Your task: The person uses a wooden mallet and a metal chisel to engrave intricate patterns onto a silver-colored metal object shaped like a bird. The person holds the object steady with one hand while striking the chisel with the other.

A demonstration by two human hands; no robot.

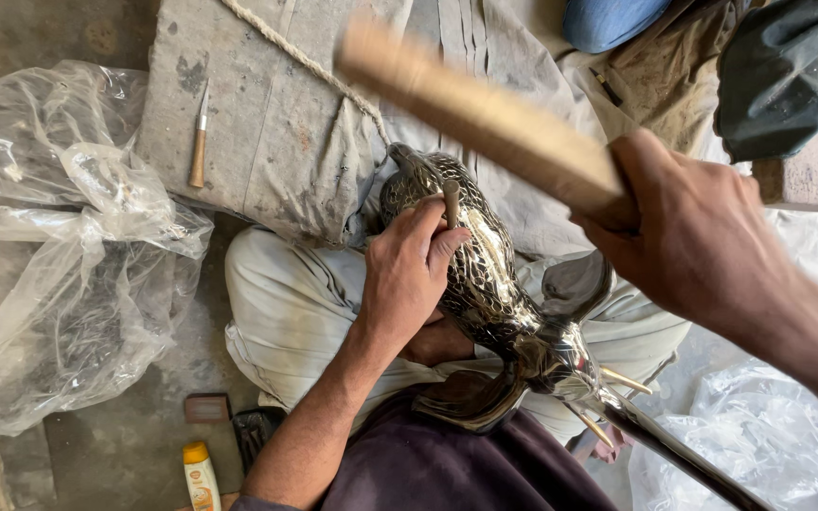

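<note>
Chasing step: left hand [407,274] fingers pinch a small punch [451,202] upright on the metal bird [471,265] lying across the lap; right hand [688,237] fingers wrapped round a raised wooden mallet [480,118]. Next needs a square strike w/ punch steady.

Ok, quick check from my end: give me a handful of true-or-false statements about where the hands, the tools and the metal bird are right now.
1. The left hand holds a small punch against the metal bird. True.
2. The right hand is empty. False: it grips a wooden mallet, raised and blurred.
3. The metal bird lies on the bare floor. False: it rests across the person's lap, its upper part against a grey cloth.
4. A spare wooden-handled tool lies on the grey cloth to the left. True.
5. Clear plastic sheeting is bunched at the left. True.
6. The yellow bottle stands on the bird. False: it is at the bottom edge, apart from the bird.
</note>
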